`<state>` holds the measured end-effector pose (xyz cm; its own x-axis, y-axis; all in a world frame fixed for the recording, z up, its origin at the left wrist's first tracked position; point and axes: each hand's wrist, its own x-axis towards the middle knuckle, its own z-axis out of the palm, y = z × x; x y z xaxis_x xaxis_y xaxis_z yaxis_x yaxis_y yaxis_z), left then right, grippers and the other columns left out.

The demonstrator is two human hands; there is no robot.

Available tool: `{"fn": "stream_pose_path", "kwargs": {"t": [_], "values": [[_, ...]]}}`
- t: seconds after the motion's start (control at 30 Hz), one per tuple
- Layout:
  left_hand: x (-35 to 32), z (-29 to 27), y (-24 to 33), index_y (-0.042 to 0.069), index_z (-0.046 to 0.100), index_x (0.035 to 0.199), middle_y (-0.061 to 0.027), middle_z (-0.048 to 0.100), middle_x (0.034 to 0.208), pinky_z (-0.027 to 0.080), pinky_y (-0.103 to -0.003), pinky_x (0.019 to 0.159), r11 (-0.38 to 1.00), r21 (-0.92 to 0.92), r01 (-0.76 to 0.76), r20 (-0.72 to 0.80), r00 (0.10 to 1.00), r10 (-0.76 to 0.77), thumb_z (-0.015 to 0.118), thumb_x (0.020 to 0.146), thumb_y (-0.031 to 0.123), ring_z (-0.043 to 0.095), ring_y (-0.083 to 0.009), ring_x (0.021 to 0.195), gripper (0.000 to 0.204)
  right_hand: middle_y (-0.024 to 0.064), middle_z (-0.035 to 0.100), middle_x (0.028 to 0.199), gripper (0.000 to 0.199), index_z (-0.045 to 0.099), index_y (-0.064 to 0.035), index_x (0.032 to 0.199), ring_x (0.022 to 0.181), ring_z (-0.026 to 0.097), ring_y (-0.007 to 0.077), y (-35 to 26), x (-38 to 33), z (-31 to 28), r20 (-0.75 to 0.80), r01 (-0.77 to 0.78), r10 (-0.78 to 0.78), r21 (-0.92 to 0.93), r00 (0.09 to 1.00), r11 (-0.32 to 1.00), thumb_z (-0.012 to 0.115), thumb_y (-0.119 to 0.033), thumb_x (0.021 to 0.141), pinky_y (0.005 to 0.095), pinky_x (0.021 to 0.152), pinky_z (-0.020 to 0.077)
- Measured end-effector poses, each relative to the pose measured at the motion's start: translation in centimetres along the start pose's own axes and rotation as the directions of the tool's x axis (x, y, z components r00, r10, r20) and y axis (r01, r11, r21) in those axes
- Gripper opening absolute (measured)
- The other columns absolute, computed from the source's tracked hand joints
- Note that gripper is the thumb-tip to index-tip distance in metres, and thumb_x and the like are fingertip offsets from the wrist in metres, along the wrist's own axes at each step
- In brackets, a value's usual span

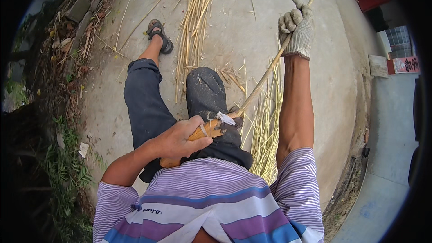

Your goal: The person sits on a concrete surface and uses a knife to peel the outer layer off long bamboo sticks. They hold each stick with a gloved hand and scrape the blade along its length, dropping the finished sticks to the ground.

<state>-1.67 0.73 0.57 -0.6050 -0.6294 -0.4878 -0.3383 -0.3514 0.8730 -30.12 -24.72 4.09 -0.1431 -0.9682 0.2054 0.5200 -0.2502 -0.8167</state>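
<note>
The long thin cane [265, 74] runs from my knee up past my gloved right hand [297, 29], which grips it tight; it looks light, stiff and splintery. My bare left hand [180, 139] clamps the wooden knife handle [204, 132] at its near end

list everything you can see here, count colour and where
bamboo strip: one, pale yellow, running from the knee up to the gloved hand
knife: one, wooden handle, dark blade, on the knee pad
knee pad: one, dark cloth, over the right knee
split strips: many, straw yellow, piled on the concrete ground
sandal: one, dark, on the left foot
left hand: bare, grip shut on knife handle
right hand: grey knit glove, grip shut on bamboo strip
</note>
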Motion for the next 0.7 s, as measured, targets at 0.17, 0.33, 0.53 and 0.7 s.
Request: {"fn": "stream_pose_path", "kwargs": {"t": [0.17, 0.33, 0.53, 0.7], "values": [[0.2, -0.6, 0.5, 0.002, 0.047, 0.103, -0.0049, 0.06, 0.072, 0.047, -0.028, 0.049, 0.998, 0.047, -0.032, -0.046, 0.998, 0.035, 0.069, 0.096, 0.034, 0.056, -0.0106, 0.054, 0.039, -0.0063, 0.035, 0.054, 0.032, 0.056, 0.0015, 0.113, 0.039, 0.029, 0.008, 0.3, -0.7, 0.9, -0.008, -0.01, 0.011, 0.081, 1.0, 0.997, 0.039, -0.025, 0.108, 0.0253, 0.038, 0.0286], [0.5, -2.7, 1.8, 0.001, 0.054, 0.099, -0.005, 0.059, 0.067, 0.046, -0.028, 0.047, 0.988, 0.099, -0.121, 0.064, 0.991, 0.115, 0.075, 0.091, 0.03, 0.058, -0.0106, 0.05, 0.036, -0.0086, 0.037, 0.052, 0.03, 0.055, 0.0001, 0.112, 0.036, 0.029, 0.0068, -0.6, -2.6, 0.7, 0.037, 0.027, -0.041, 0.324, 0.998, 0.946, 0.037, -0.023, 0.108, 0.0258, 0.037, 0.0301], [0.7, -2.0, 1.5, 0.001, 0.053, 0.1, -0.0035, 0.058, 0.068, 0.044, -0.026, 0.046, 0.999, -0.027, -0.032, 0.043, 0.999, 0.033, 0.076, 0.09, 0.027, 0.055, -0.0088, 0.049, 0.036, -0.0081, 0.036, 0.051, 0.027, 0.056, -0.0013, 0.108, 0.035, 0.03, 0.0067, -1.7, -4.4, -0.1, 0.087, 0.058, -0.109, 0.452, 0.99, 0.89, 0.039, -0.023, 0.107, 0.0254, 0.035, 0.029], [1.4, -2.0, 3.3, 0.002, 0.051, 0.101, -0.0039, 0.058, 0.069, 0.044, -0.026, 0.046, 0.988, -0.141, -0.065, -0.053, 0.997, 0.058, 0.075, 0.092, 0.028, 0.054, -0.008, 0.05, 0.037, -0.0052, 0.039, 0.054, 0.034, 0.059, -0.0015, 0.115, 0.037, 0.031, 0.0093, 0.6, -7.2, 2.8, 0.136, 0.006, -0.066, 0.398, 0.988, 0.917, 0.043, -0.031, 0.108, 0.0267, 0.034, 0.0299]]}}
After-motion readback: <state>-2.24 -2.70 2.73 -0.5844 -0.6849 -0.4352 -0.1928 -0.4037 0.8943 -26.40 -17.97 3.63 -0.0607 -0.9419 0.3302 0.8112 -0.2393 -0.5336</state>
